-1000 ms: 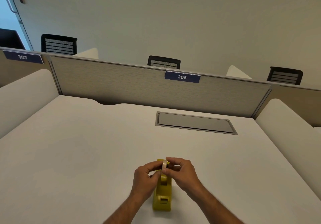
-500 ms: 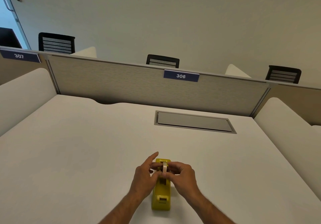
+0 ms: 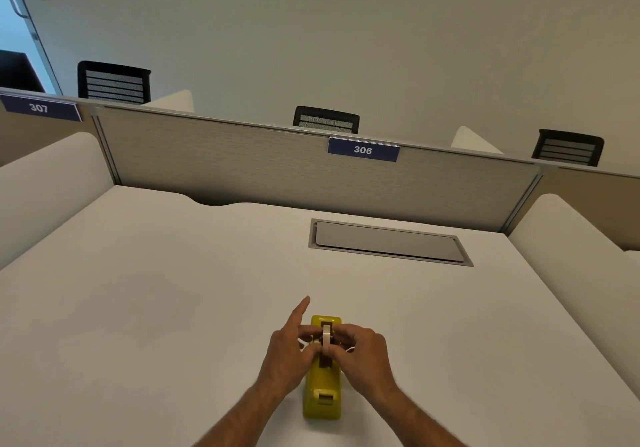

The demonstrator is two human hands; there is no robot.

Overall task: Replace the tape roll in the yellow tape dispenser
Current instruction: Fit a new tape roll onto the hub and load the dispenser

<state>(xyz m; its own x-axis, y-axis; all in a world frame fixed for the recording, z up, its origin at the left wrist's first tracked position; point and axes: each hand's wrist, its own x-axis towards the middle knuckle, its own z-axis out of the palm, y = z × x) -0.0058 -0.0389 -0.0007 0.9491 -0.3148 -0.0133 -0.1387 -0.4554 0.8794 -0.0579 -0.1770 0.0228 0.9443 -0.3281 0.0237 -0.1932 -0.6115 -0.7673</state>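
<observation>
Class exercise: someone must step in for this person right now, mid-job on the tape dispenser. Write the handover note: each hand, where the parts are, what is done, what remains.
Left hand: thumb and bent fingers pinch the tape roll from the left; index finger points away, free.
Right hand: fingertips grip the same roll from the right.
Yellow tape dispenser: flat on the white desk, lengthwise away from the person.
Done: roll held on edge, in line with the dispenser, at its far-end cradle.
Left: whether it is fully seated cannot be seen; press it home, then pull the tape end to the other end, probably the cutter.
</observation>
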